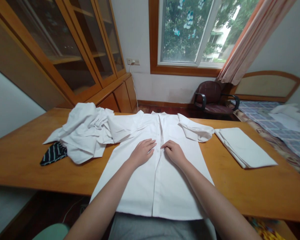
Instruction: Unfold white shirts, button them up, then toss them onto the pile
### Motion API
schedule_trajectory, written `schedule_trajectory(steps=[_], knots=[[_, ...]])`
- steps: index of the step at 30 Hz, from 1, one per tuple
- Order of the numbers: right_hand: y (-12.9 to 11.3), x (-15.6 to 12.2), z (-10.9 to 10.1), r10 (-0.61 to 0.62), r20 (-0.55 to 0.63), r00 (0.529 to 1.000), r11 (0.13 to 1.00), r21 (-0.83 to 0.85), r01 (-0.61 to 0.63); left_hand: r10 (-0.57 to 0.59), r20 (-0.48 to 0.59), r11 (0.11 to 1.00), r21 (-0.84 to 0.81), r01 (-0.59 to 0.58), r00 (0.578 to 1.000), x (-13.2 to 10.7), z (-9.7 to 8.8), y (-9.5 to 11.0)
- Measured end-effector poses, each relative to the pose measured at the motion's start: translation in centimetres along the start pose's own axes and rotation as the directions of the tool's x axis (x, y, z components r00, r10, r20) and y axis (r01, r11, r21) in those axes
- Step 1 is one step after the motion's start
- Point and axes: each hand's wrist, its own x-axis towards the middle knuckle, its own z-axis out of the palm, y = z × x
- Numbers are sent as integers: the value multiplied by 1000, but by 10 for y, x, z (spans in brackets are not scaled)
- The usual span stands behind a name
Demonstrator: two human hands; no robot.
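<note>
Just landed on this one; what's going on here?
A person stands or sits at a wooden table with a white shirt spread out in front. The left hand rests on the shirt beside its front opening; the right hand curls at the opening's edge. A crumpled white pile lies to the left, a folded white cloth to the right.

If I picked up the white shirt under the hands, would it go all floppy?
The white shirt would probably flop, since one sleeve lies bent and creased. It's likely light, as its cloth looks thin.
</note>
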Motion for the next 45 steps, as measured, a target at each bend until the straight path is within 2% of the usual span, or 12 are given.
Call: schedule_trajectory(steps=[7,15,21,23,26,28,30,34,39,45], knots=[[0,2,3,-36,2,999,998,-42,36,-9,-25,1000,-12,9,1000,10,0,-5],[-32,-45,2,-166,188,968,984,-34,175,-2,-45,1000,-16,2,999,9,0,-3],[-36,-56,-3,-142,204,969,989,-13,148,-41,-100,993,-114,29,994,8,-11,6],[-35,-54,-3,-111,206,972,993,-9,115,-97,-53,980,-179,87,994,3,-19,15],[-35,-53,-3,-86,203,975,996,-6,89,-156,117,941,-283,184,981,-10,-33,33],[-34,-53,-2,-75,201,977,997,-6,78,-144,210,927,-313,206,967,-20,-40,46],[-33,-54,-1,-52,194,980,998,-6,55,-117,246,926,-322,195,962,-29,-42,57],[-32,-56,2,14,161,987,1000,-5,-14,-138,206,936,-293,196,969,-39,-34,67],[-33,-55,1,-63,160,985,998,-10,66,-177,150,940,-267,212,973,-38,-21,63],[-27,-46,0,-61,142,988,997,-30,66,-163,140,940,-278,197,977,-25,-15,53]])
